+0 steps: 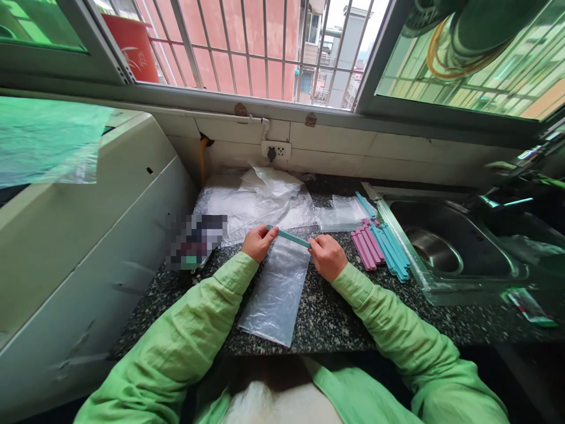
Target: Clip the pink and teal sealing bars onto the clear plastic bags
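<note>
My left hand (260,242) pinches the left end of a long, narrow teal bag clip (288,237), thumb on top. At its other end my right hand (327,257) is closed around the strip. The clip lies across the top edge of a clear plastic bag (277,294), which looks flat and reaches down towards the counter's front edge. Whether the clip is fastened onto the bag I cannot tell. To the right of my right hand lie several pink clips (367,247) and several blue clips (391,250), side by side in a bundle.
More clear plastic bags (260,203) are spread at the back of the speckled counter (335,318), with smaller bags (339,213) beside them. A sink (445,235) is at right, a pale appliance (110,235) at left. A blurred-out object (196,241) sits near my left hand.
</note>
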Demonstrator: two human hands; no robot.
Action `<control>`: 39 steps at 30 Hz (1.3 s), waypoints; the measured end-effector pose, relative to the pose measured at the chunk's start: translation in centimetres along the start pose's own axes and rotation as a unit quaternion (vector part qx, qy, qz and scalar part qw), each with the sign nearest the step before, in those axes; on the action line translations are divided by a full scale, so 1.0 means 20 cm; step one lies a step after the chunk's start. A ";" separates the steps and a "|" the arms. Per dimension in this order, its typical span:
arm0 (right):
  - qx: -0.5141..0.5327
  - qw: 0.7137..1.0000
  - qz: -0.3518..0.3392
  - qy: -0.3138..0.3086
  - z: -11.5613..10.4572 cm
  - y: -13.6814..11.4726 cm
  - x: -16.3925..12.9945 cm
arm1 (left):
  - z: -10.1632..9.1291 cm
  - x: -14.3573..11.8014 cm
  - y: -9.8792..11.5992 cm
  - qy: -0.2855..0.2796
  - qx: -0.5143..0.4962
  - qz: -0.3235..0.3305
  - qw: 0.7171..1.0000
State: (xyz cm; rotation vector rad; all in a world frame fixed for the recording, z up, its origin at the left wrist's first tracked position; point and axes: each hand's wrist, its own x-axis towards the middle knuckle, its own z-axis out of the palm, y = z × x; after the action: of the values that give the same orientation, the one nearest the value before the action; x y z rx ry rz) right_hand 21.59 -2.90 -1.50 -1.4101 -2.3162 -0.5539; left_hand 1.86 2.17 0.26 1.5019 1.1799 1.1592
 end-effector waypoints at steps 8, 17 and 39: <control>0.021 1.000 0.000 0.006 -0.03 -0.01 0.01 | 0.00 0.01 -0.02 -0.013 -0.032 0.005 0.999; 0.026 1.000 -0.011 0.012 -0.04 -0.02 0.00 | -0.01 0.02 -0.01 -0.004 -0.064 -0.007 0.998; 0.032 0.999 -0.025 0.019 -0.04 -0.02 0.01 | -0.01 0.02 -0.01 0.016 -0.069 -0.021 0.997</control>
State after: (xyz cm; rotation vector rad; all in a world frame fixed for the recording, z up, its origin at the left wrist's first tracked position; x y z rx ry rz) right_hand 21.19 -3.39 -0.82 -1.3031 -2.3233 -0.5114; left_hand 1.68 2.62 0.18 1.3528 1.1240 1.2161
